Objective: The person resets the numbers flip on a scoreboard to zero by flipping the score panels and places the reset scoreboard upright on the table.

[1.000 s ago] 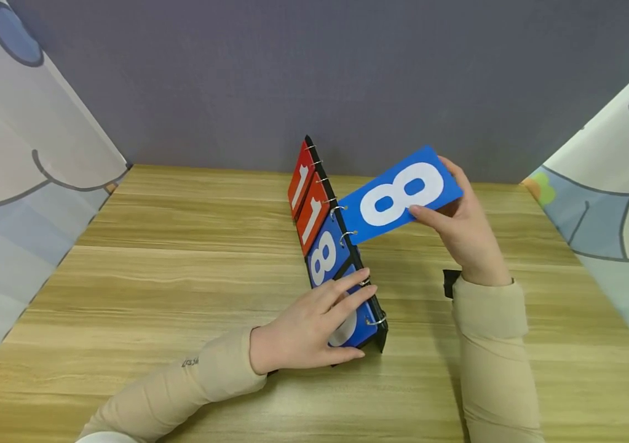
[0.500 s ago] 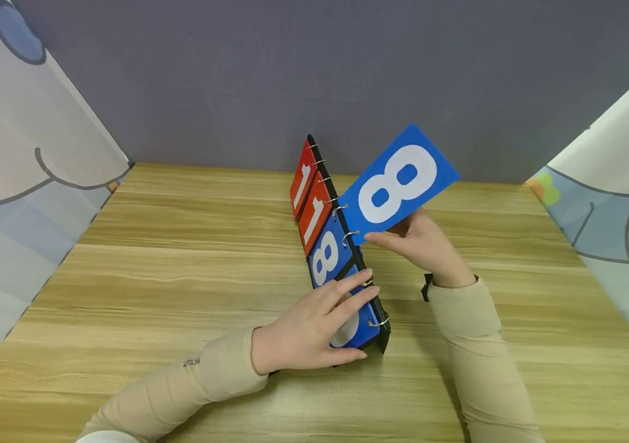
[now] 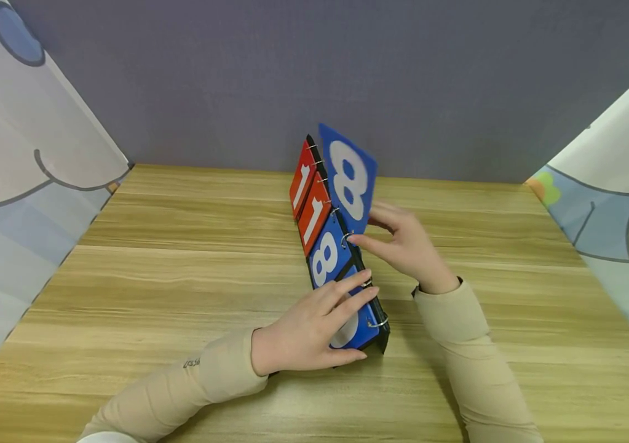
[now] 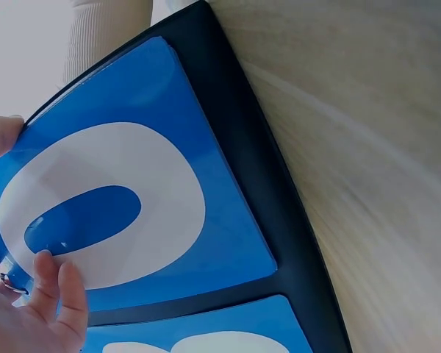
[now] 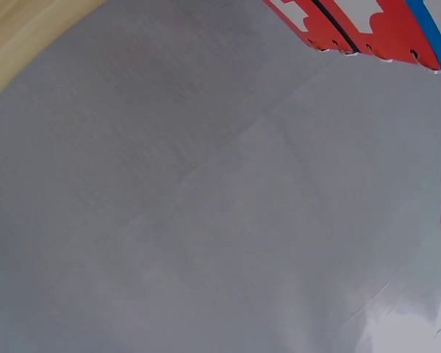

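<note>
On a wood-grain tabletop [image 3: 154, 295], a flip scoreboard [image 4: 268, 198] is stood near the middle, its smooth black backing run lengthwise away from the person. Flat, glossy cards are hung from it by bright metal rings [image 3: 377, 321]. At the far end, two red cards [image 3: 314, 215] are each marked with a white 1. Nearer, a lower blue card [image 3: 325, 255] with a blocky white 8 is laid against the sloped face. Beside it, a blue zero card [image 4: 220, 243] with slightly rounded corners is partly covered by the left hand [image 3: 314, 323], whose straight fingers are spread across card and ringed edge, the thumb set at the near edge. A raised blue card [image 3: 350, 178], also marked 8, is tilted up above the rings. Behind it, fingers of the right hand [image 3: 408, 246] are partly hidden; its thumb is extended to the ring end. Whether the card is pinched cannot be told. Both forearms are covered by creased beige sleeves [image 3: 458, 326]. A matte grey panel [image 3: 209, 80] is seen behind.
</note>
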Demonstrator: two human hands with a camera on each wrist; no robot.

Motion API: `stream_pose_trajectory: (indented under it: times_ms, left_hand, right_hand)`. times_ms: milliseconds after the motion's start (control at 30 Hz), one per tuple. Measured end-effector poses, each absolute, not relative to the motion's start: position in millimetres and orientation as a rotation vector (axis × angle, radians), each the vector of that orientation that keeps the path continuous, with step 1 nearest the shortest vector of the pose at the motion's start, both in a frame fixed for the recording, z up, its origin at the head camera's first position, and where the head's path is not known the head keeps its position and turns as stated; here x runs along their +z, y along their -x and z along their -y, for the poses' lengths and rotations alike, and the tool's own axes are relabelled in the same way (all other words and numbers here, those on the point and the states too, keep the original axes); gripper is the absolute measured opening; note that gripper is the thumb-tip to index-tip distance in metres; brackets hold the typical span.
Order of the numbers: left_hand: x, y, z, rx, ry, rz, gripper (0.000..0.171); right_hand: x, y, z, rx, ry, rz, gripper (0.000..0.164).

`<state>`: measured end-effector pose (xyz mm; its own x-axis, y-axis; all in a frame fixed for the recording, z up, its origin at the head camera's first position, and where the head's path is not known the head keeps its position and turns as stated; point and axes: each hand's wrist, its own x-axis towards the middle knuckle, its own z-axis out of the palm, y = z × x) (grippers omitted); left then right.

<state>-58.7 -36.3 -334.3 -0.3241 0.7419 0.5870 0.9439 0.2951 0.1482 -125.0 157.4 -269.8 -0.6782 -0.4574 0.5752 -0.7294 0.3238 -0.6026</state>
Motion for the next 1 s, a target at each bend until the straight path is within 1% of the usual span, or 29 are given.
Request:
stream_pose_trajectory:
  times_ms: [133, 333, 600, 867, 1000]
  left_hand:
    - [-335, 59, 36, -0.665, 1.506, 2.155, 0.085]
    - [-333, 58, 37, -0.641, 1.512, 2.177, 0.086]
    - [-332, 58, 37, -0.634, 1.514, 2.198, 0.086]
    - [-333, 57, 37, -0.640, 1.514, 2.195, 0.086]
    - [-333, 57, 36, -0.642, 1.515, 2.185, 0.086]
  right_hand:
    - [-273, 128, -151, 1.138, -1.152, 2.141, 0.039]
    - [-276, 132, -149, 1.138, -1.255, 2.109, 0.029]
    - [-273, 133, -151, 1.024, -1.326, 2.215, 0.031]
    - [-273, 138, -153, 0.997, -1.433, 2.204, 0.023]
    - [-273, 140, -155, 0.981, -1.459, 2.233, 0.025]
